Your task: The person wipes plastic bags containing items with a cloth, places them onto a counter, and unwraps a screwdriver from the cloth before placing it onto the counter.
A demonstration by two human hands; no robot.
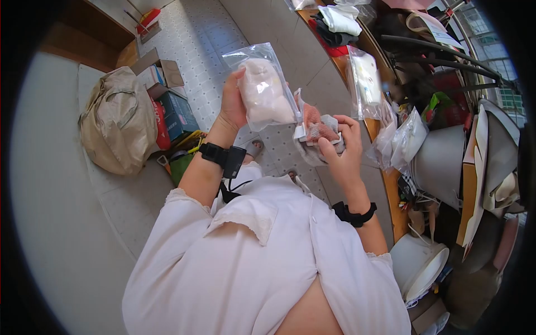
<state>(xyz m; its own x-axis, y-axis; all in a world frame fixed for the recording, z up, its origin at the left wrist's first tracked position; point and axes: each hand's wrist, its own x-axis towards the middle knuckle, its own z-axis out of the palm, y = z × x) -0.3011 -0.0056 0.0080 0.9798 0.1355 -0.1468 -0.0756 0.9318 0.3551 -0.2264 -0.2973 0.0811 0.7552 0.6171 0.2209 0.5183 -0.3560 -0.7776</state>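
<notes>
My left hand [231, 100] is closed on the side of a clear plastic bag [267, 92]. Inside the bag is a soft, pale pinkish bundle that looks like folded fabric. My right hand [344, 148] grips a crumpled grey and reddish knit cloth [322, 133] with a white tag-like piece at its edge. Thumb and fingers press into this cloth from the right. The bag's lower right corner meets or overlaps the cloth's upper left edge; whether they touch I cannot tell. Both things are held up in front of me, above the floor.
On the right, a wooden-edged surface [395, 209] bears white and black folded cloths [340, 21], more plastic bags [410, 139] and a grey bin [441, 162]. A white bucket [419, 265] lies tipped below. At left are a beige cloth bag [118, 123] and boxes [177, 114].
</notes>
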